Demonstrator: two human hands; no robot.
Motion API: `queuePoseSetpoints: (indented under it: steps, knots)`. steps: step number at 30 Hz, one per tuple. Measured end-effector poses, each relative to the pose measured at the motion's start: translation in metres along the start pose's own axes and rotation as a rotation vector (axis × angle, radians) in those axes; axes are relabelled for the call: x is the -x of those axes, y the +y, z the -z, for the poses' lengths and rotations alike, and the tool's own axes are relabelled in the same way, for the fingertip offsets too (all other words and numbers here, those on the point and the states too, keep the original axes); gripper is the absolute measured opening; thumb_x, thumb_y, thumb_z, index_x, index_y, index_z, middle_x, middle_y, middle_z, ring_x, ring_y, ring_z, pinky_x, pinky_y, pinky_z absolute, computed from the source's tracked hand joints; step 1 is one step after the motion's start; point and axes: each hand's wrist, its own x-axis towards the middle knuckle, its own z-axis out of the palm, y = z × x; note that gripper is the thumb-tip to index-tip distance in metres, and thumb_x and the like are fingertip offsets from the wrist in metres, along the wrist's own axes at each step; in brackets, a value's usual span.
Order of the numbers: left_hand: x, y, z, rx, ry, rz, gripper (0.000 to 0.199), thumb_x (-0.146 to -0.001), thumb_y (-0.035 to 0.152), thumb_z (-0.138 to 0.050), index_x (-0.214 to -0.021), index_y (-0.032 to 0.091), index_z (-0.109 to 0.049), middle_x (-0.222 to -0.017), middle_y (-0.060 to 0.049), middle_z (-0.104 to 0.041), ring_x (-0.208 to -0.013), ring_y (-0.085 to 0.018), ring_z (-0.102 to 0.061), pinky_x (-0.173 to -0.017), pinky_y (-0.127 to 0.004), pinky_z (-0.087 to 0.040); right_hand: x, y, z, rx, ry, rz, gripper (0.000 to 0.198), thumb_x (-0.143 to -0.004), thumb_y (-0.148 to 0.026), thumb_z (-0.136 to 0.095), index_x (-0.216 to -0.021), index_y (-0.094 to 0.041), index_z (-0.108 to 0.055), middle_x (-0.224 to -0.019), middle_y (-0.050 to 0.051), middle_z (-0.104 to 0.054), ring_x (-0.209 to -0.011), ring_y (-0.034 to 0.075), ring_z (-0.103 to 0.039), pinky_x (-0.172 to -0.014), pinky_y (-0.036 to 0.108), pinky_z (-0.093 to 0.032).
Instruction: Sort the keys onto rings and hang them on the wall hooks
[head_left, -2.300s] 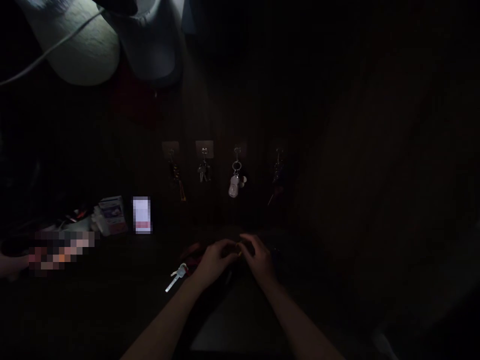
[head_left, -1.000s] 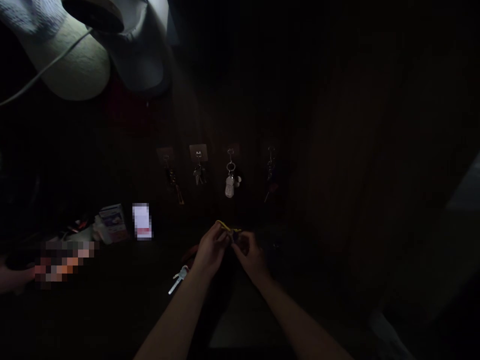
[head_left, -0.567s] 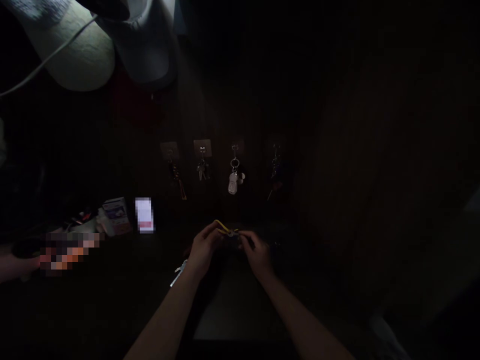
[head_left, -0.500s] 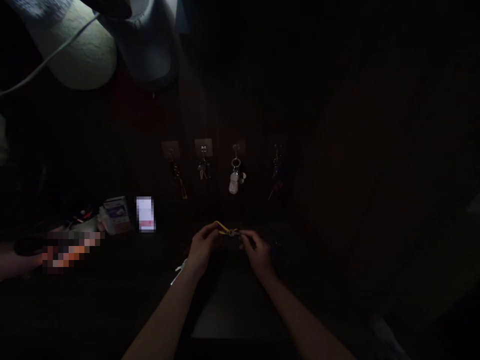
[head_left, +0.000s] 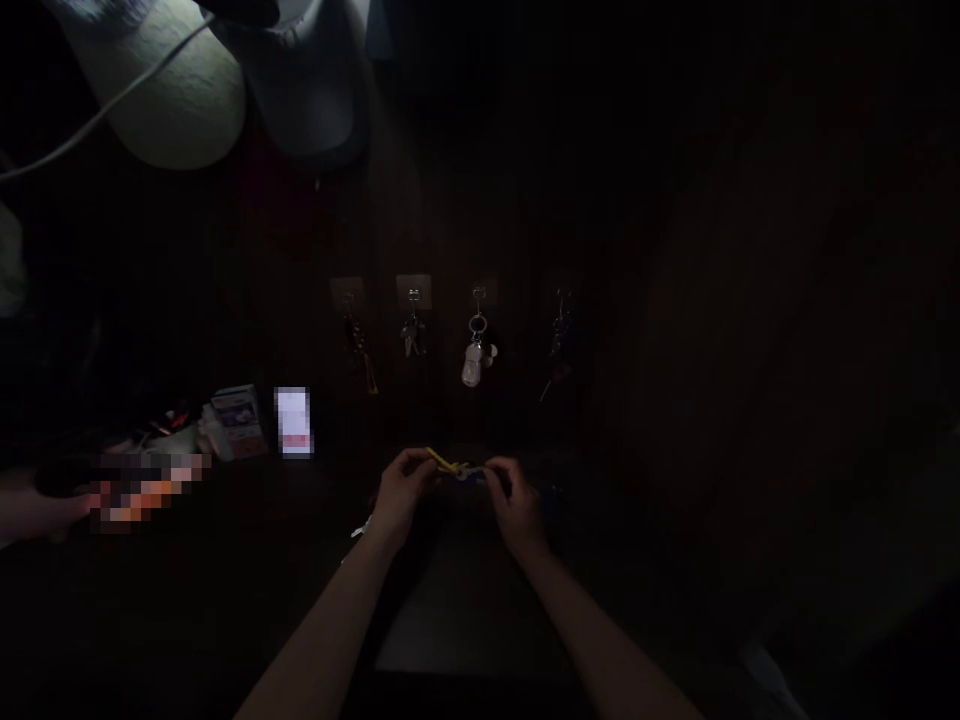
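In very dim light my left hand (head_left: 401,495) pinches a yellow cord (head_left: 442,461) between thumb and fingertips. The cord runs right to a small key (head_left: 474,470), and my right hand (head_left: 516,505) grips its far end with thumb and forefinger. Both hands are closed and close together, just below the hanging keys. A dark blue bit shows by the key; its shape is too dark to make out. Something pale and thin (head_left: 361,527) lies beside my left wrist.
Several hooks bear a patterned strap (head_left: 361,350), a key bunch (head_left: 412,338), a pale fob (head_left: 472,364) and a dark key set (head_left: 559,340). Caps (head_left: 176,100) hang at upper left. A lit phone (head_left: 293,421), small boxes (head_left: 238,422) and another person's hand (head_left: 45,505) are at left.
Both hands keep their hold on the cord and key, which have turned slightly between the fingers. The view has shifted a little, so the hooks and caps appear further right.
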Motion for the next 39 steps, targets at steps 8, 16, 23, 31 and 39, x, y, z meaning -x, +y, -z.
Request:
queuePoseSetpoints:
  steps: [8,16,23,31,39]
  knots:
    - [-0.015,0.019,0.009,-0.081,-0.01,-0.041,0.041,-0.056,0.036,-0.075,-0.089,0.017,-0.057,-0.075,-0.001,-0.065,-0.06,-0.011,-0.06,-0.058,-0.024,-0.047,-0.001,0.002,-0.001,0.01,0.009,-0.009,0.018,-0.086,-0.034,-0.042,-0.092,-0.022,-0.055,-0.084,0.004,-0.067,-0.076,0.016,-0.065,-0.069,0.024,-0.049]
    - [-0.049,0.062,0.034,-0.44,-0.01,-0.256,0.029,-0.061,0.035,-0.069,-0.083,0.016,-0.065,-0.068,-0.001,-0.064,-0.062,-0.012,-0.059,-0.059,-0.023,-0.045,0.0,0.004,0.0,0.048,-0.035,-0.032,0.021,-0.086,-0.036,-0.041,-0.094,-0.022,-0.055,-0.078,0.002,-0.066,-0.065,0.014,-0.063,-0.06,0.022,-0.049]
    - [-0.087,0.115,0.054,-0.575,0.094,-0.451,0.027,-0.064,0.033,-0.064,-0.085,0.016,-0.067,-0.079,-0.003,-0.068,-0.073,-0.016,-0.062,-0.066,-0.026,-0.047,0.0,0.008,-0.003,0.039,-0.065,-0.037,0.023,-0.087,-0.038,-0.039,-0.096,-0.023,-0.055,-0.076,0.002,-0.064,-0.064,0.014,-0.062,-0.058,0.022,-0.048]
    - [-0.133,0.172,0.058,-0.682,0.237,-0.655,0.025,-0.068,0.029,-0.06,-0.088,0.018,-0.069,-0.086,-0.003,-0.07,-0.079,-0.016,-0.063,-0.074,-0.027,-0.048,-0.001,0.007,-0.003,0.033,-0.082,-0.011,0.026,-0.087,-0.04,-0.038,-0.093,-0.023,-0.056,-0.074,0.002,-0.065,-0.063,0.014,-0.062,-0.062,0.022,-0.049]
    - [-0.164,0.196,0.056,-0.802,0.383,-0.687,0.027,-0.068,0.029,-0.059,-0.091,0.019,-0.071,-0.089,-0.004,-0.071,-0.084,-0.018,-0.064,-0.079,-0.028,-0.048,-0.003,0.007,-0.003,0.063,-0.097,0.012,0.027,-0.088,-0.039,-0.036,-0.092,-0.022,-0.057,-0.074,0.003,-0.065,-0.063,0.014,-0.062,-0.06,0.022,-0.049]
